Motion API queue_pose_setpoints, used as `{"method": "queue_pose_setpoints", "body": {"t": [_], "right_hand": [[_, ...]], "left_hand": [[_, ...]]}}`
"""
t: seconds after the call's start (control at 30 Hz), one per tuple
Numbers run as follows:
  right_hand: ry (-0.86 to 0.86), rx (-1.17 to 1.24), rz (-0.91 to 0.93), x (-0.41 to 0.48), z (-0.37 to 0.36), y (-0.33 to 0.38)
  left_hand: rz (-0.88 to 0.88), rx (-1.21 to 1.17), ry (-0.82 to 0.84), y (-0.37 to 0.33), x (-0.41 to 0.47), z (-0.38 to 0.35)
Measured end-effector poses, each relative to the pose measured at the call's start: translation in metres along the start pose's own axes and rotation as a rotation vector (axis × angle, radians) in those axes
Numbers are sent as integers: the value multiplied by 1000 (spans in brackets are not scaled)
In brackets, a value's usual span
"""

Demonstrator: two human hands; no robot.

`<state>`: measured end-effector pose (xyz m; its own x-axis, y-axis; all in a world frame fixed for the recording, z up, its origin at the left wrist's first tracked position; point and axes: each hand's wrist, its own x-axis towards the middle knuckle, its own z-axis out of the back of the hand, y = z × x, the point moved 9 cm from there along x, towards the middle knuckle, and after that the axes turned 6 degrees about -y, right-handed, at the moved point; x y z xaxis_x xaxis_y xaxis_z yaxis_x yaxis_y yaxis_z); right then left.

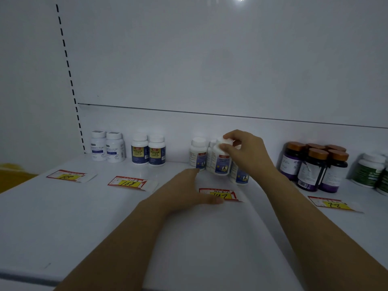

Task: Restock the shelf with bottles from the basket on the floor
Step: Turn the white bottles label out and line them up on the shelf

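Fingers (233, 134) hide part of the held bottle (221, 164); green-labelled bottles (369, 171) cut by right edge

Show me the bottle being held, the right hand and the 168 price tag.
held white bottle (221, 165): head view, blue label front.
right hand (247, 153): head view, back of hand.
168 price tag (128, 183): head view, yellow patch.

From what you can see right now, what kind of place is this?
Probably a shop, perhaps a pharmacy. A white shelf holds bottles in groups by kind, such as the dark bottles with copper caps. Handwritten price tags lie before the groups. The right hand grips a white bottle.
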<state>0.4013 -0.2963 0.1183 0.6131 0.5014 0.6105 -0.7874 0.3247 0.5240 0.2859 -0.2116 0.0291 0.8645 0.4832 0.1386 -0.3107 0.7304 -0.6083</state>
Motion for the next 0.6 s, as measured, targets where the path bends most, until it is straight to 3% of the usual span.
{"method": "queue_pose_setpoints", "body": {"t": [0.27, 0.47, 0.6], "right_hand": [[38, -77, -13, -3, -18, -14], [72, -116, 5, -2, -17, -16], [-7, -106, -31, 4, 1, -22]], "left_hand": [[-52, 356, 105, 8, 4, -19], [-39, 417, 128, 11, 4, -23], [-30, 436, 149, 12, 2, -24]]}}
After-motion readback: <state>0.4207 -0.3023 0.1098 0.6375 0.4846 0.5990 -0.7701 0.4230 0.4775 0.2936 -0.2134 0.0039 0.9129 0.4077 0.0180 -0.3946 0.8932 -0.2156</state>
